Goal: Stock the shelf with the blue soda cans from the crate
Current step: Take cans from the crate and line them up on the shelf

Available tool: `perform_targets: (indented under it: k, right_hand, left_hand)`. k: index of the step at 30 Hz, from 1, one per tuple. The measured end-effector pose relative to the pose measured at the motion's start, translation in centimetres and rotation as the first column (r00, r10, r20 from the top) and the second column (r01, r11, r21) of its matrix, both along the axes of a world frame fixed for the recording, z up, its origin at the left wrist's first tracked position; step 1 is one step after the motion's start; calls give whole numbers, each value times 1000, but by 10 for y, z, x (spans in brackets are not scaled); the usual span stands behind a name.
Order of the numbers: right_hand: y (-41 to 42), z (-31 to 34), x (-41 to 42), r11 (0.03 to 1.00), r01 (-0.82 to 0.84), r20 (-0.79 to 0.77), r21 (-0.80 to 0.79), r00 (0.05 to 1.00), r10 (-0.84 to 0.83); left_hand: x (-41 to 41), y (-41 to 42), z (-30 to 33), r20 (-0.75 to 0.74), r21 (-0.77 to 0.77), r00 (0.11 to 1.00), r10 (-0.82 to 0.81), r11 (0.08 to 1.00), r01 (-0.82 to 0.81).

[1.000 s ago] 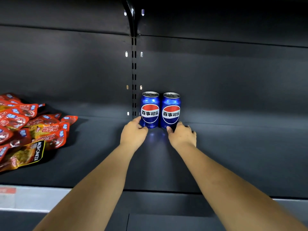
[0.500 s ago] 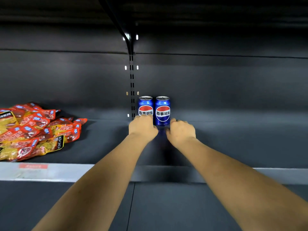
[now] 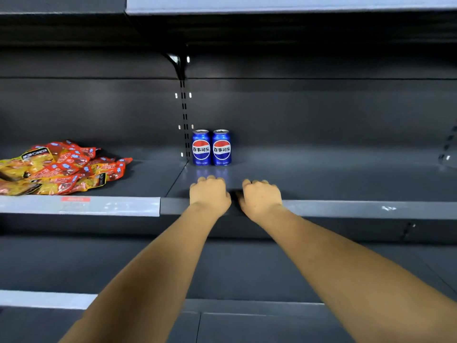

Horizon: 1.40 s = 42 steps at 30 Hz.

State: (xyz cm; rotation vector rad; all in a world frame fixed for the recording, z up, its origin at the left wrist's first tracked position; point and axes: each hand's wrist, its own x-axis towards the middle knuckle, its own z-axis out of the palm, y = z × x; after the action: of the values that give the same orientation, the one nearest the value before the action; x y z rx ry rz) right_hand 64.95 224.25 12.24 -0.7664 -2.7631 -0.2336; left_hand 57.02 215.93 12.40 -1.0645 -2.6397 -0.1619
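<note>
both hands, left hand [image 3: 209, 195] and right hand [image 3: 261, 197], have let go and drawn back empty to the shelf [image 3: 346, 184] front edge, leaving two blue cans [image 3: 211, 147] stocked at its back edge

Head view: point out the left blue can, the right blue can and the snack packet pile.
left blue can [image 3: 201, 149]: head view, on the round logo on its front.
right blue can [image 3: 221, 149]: head view, on the round logo on its front.
snack packet pile [image 3: 61, 168]: head view, on a red packet mid-pile.

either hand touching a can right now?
No. Both the left hand and right hand sit near the shelf's front edge, clear of the two cans at the back.
</note>
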Motion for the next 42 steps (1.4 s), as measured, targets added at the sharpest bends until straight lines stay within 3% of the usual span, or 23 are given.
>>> perform_targets:
  k: [18,34,42]
  right_hand:
    - [-57,-2,174,997,-76,117,11,990,74]
    - [-93,-16,247,999,-28,89,26,996,25]
    - [-112,-39,274,1000,0,177,-19,984,4]
  left_hand:
    - [186,-57,4,23,-76,999,-31,997,32]
    - [229,-99,-14,-11,-150,984,-178,973,175]
    - [251,-112,-46,49,-218,969,-244,944,248]
